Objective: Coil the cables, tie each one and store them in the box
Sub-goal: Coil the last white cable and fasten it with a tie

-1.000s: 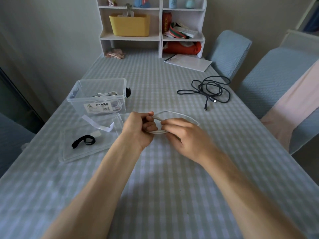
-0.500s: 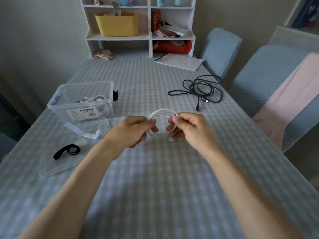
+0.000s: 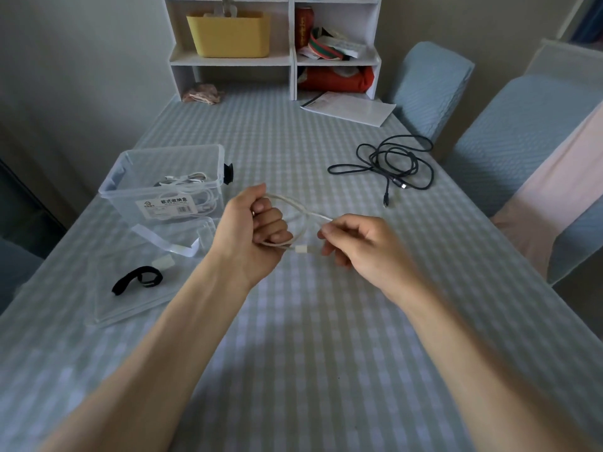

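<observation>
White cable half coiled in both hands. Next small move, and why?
Probably lay the last turn: the right hand should bring the plug end to the loops gripped by the left hand. The white cable still runs loose between the hands, and the black strap lies unused on the lid.

A long table under a pale blue-green checked cloth carries everything. On its left side sits a clear box with white cables inside. Just in front of the box lies its clear lid, flat on the cloth, with a black strap and a small white piece on top of it. A loose black cable sprawls on the right side, well apart from the box. At the far end stands a white shelf, a sheet of paper before it on the right and a crumpled pinkish thing at its left foot.
</observation>
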Motion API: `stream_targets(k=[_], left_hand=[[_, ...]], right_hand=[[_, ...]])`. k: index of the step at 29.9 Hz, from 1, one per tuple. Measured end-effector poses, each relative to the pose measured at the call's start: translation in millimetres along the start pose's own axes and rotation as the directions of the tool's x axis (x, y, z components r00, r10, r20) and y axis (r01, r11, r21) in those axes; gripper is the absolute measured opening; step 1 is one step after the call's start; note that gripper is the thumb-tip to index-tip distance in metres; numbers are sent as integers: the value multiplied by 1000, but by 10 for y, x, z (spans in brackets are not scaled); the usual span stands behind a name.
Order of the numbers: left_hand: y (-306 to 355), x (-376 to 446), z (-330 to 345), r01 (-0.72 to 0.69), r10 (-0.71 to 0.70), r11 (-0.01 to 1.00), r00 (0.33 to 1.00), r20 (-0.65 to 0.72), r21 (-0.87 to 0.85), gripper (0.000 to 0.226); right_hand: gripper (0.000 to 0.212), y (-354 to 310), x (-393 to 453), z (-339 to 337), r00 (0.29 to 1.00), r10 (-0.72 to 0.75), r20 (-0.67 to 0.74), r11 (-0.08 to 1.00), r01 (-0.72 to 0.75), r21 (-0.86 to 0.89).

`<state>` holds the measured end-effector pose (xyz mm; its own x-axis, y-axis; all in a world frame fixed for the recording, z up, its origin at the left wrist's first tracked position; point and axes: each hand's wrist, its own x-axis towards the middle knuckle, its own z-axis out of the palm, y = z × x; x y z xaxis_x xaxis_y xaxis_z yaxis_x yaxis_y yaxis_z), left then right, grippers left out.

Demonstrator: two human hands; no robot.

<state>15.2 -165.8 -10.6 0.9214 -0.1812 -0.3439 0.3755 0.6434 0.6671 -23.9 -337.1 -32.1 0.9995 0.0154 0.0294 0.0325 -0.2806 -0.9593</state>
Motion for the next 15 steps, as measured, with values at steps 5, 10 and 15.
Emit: stream_targets(k=[5,10,15], left_hand=[[70,-10,-61,-55,46,987,997,-64,-153,43],[-11,-83,-4,-48,45,975,999,-19,-219,42],[-115,-123,45,-80,82,974,997,-3,-214,42]], right_hand=[[7,7,-18,-20,990,11,138,996,1,-90],[18,-32,-85,161,971,-23,238,968,81,-239],[41,-119,-156,286,992,-103,67,988,110,-105]])
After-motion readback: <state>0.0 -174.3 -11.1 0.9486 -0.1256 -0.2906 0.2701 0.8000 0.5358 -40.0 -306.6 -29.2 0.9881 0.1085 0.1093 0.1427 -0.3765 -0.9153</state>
